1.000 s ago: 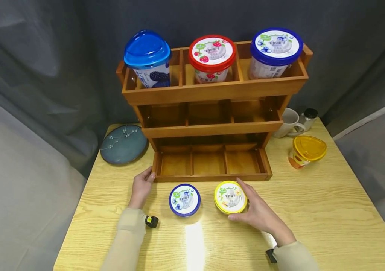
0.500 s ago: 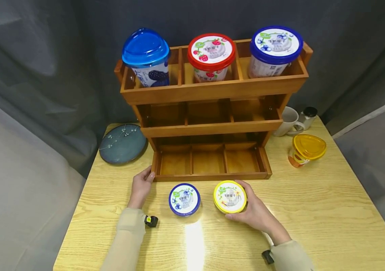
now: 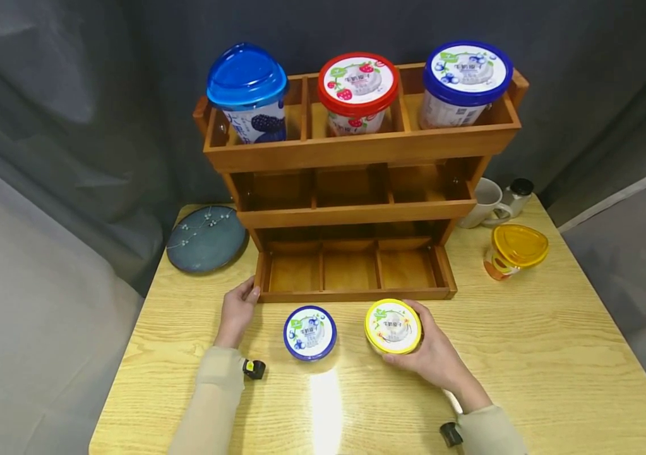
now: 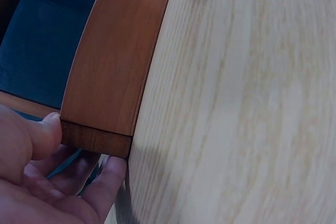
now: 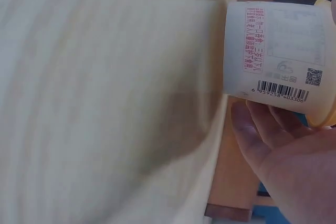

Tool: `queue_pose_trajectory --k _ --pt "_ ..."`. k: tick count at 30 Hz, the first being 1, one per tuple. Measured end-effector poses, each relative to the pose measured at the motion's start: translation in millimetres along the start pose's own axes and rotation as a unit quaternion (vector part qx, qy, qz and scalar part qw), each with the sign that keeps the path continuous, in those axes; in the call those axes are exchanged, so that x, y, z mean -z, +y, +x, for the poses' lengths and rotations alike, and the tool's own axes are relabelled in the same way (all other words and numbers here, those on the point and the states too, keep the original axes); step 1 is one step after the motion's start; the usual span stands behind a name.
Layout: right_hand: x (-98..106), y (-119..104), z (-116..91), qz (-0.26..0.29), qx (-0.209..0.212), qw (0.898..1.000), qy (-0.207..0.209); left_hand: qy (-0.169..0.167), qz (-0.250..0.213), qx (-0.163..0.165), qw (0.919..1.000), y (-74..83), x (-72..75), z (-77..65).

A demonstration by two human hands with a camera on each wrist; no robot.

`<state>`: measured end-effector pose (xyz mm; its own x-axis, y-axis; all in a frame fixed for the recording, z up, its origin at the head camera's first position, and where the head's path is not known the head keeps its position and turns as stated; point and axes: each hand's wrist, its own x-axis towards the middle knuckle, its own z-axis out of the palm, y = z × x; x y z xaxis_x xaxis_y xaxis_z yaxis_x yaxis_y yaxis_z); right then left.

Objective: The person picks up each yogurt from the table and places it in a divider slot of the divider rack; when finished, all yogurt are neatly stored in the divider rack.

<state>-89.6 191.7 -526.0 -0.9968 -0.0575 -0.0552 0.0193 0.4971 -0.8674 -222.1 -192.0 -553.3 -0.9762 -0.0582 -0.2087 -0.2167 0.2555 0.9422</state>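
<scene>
My right hand [image 3: 436, 354] grips a white tub with a yellow lid [image 3: 393, 326], in front of the bottom tier of the wooden rack. The right wrist view shows the tub's printed side [image 5: 275, 53] with a barcode, fingers curled along its wall and its shadow on the table. My left hand [image 3: 237, 314] holds the lower left front corner of the three-tier wooden rack [image 3: 357, 296]. In the left wrist view, the thumb [image 4: 48, 135] and fingers pinch that corner. Between the hands stands a tub with a dark blue lid [image 3: 309, 333].
The rack's top tier holds a light-blue-lidded tub [image 3: 247, 88], a red-lidded tub [image 3: 358, 88] and a blue-lidded tub [image 3: 467, 79]. A blue plate [image 3: 206, 240] lies left of the rack. To its right are an orange-lidded tub [image 3: 518, 248], a mug [image 3: 484, 201] and a black-capped jar [image 3: 518, 193].
The right hand's fingers have closed further around the yellow-lidded tub, which has shifted slightly right and looks a little larger. The left hand stays at the rack's corner.
</scene>
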Motion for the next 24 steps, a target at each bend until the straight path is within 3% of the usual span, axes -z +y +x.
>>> queue_pose_trajectory --k 8,14,24 --pt "23.6 -19.6 -0.9 0.010 0.037 0.999 0.037 0.001 -0.001 -0.002 1.0000 0.9 -2.4 1.5" --pt "29.0 -48.5 16.8 0.012 0.074 0.995 0.062 0.011 0.001 0.004 0.9999 -0.1 -0.5 0.9" --pt "6.6 -91.4 71.4 0.019 0.094 0.995 0.006 0.012 -0.009 -0.003 0.9999 -0.3 -0.6 2.8"
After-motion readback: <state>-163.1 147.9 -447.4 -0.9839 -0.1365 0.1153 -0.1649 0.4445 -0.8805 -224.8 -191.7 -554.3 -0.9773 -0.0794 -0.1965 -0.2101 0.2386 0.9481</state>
